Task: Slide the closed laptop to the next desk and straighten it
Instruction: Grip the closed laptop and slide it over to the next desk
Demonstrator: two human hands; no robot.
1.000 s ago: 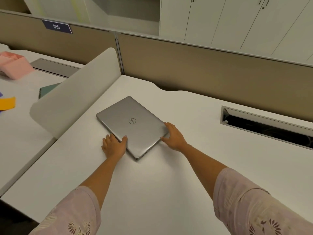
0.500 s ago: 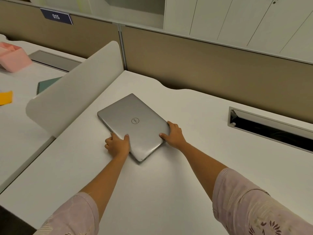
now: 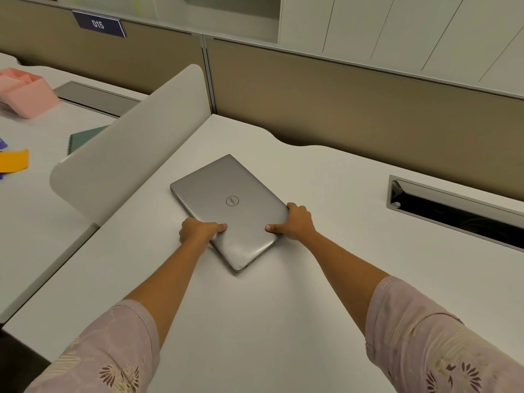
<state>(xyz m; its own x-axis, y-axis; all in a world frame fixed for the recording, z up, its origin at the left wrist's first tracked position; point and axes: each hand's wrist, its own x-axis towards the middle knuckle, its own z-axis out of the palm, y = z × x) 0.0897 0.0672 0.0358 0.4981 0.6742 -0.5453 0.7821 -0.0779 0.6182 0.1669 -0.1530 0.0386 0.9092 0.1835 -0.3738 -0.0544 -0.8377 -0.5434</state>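
While lying flat and closed on the white desk point(image 3: 312, 293), silver laptop point(image 3: 226, 211) skewed, one corner toward the wearer, another toward the tan partition point(image 3: 354, 109) behind. Far left of the laptop, on the neighbouring desk point(image 3: 34, 222): pink box point(image 3: 25, 92), orange sheet point(image 3: 14, 164), green spiral notebook point(image 3: 85, 137) partly hidden behind the white curved divider point(image 3: 127, 143). Divider standing between the two desks, just left of the laptop and apart from it. Above and left of the laptop, dark sign reading 015 point(image 3: 98, 24) on the partition top. Left hand point(image 3: 200, 231) curled around the laptop's near-left edge, thumb laid on the lid, other fingers tucked at or under the edge and not visible. Round logo point(image 3: 232, 201) near the middle of the lid, between and beyond the hands. Right hand point(image 3: 296, 222) wrapped over the laptop's near-right edge, thumb on the lid, fingers bent along the side. Both forearms bare, reaching in from patterned pink sleeves point(image 3: 425, 341) at the bottom. Right of the laptop and well apart from it, open cable slot point(image 3: 453, 214) set into the desk surface. White cabinets point(image 3: 397, 29) beyond the partition.
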